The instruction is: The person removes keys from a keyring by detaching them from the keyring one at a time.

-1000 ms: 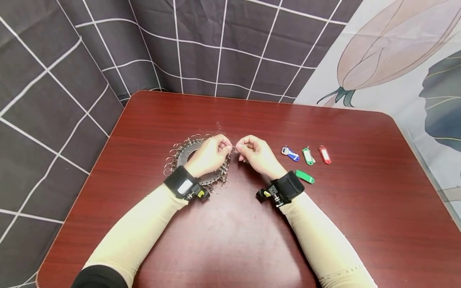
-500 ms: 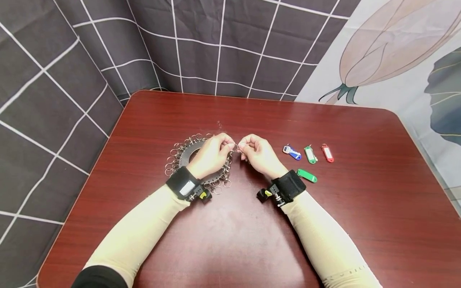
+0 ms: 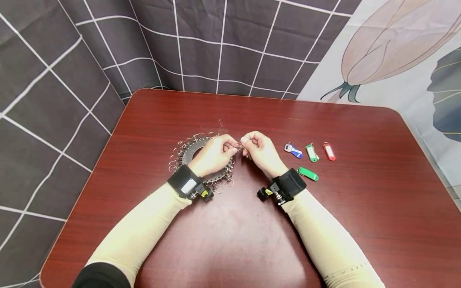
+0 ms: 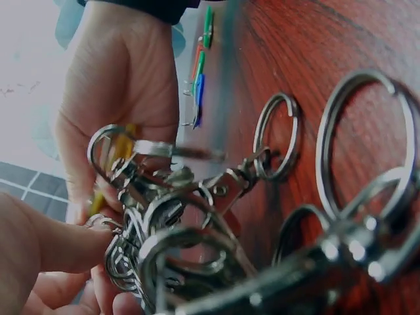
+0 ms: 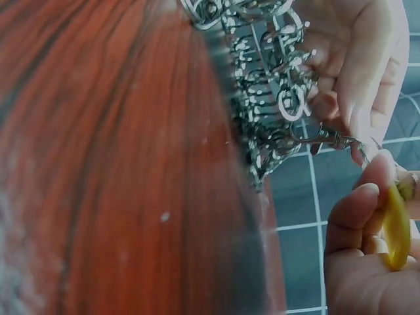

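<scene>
On a red-brown table [image 3: 324,224], both hands meet at a key-ring disc [image 3: 187,151].
Left hand [image 3: 212,155] pinches a split ring [image 3: 238,145]; right hand [image 3: 261,154] clamps a yellow tag [image 5: 396,226].

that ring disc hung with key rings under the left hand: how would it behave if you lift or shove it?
The disc lies flat, so it would probably slide rather than roll. It looks like metal, likely heavy for its size. The key rings on its rim hang loose, so lifted they would likely swing, rattle and snag the left hand.
</scene>
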`<state>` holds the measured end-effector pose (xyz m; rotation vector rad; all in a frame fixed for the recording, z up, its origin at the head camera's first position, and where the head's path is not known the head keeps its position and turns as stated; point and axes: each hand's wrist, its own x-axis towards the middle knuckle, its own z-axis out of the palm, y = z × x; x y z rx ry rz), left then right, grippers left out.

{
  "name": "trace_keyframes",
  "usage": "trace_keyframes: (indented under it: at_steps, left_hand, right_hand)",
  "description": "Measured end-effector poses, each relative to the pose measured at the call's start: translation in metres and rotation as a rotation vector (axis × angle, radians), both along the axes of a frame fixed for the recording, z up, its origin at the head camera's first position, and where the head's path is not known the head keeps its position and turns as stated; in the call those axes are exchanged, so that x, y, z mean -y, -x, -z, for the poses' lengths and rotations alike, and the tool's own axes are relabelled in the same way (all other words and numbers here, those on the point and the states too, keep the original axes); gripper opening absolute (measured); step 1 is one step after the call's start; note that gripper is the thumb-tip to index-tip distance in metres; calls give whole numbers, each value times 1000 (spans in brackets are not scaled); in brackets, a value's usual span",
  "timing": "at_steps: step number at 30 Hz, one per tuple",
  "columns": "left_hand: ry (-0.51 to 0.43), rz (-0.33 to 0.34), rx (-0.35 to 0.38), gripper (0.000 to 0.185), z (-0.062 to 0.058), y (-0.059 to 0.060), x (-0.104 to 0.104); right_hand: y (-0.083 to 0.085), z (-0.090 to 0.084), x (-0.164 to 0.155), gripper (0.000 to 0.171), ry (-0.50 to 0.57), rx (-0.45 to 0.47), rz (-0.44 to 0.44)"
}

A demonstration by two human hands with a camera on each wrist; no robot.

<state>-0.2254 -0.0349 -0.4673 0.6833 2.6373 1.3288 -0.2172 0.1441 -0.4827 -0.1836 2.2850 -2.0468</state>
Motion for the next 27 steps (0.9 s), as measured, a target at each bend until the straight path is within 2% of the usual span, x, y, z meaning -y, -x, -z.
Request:
trace_keyframes:
  at_steps: [3,7,10,13,17,23,27]
  left_hand:
    - [-40,-15,3,7,1,1,1]
    - [-104,-64,-14,7,-1,0,1]
    - [-119,-98,-26,8,-1,0,1]
    - [-96,-116,-23,9,-1,1,1]
    - [-103,-106,-1,8,0,2,2]
    - [-251,-69,48,7,4,5,2]
    - [-274,-67,46,7,3,5,4]
  right_hand:
    - [-1,-1,1,11,18,-30,-11]
    - [-6,-13,5,9,23,-45,-63]
    - [-13,-26,8,10,-16,-46,-90]
    - [-16,-32,8,10,-83,-58,-87]
    - [-17,-33,8,9,-130,-69,-84]
    - [-16,-30,6,8,-128,-98,-101]
    - [-7,-17,3,7,-119,-113,-98]
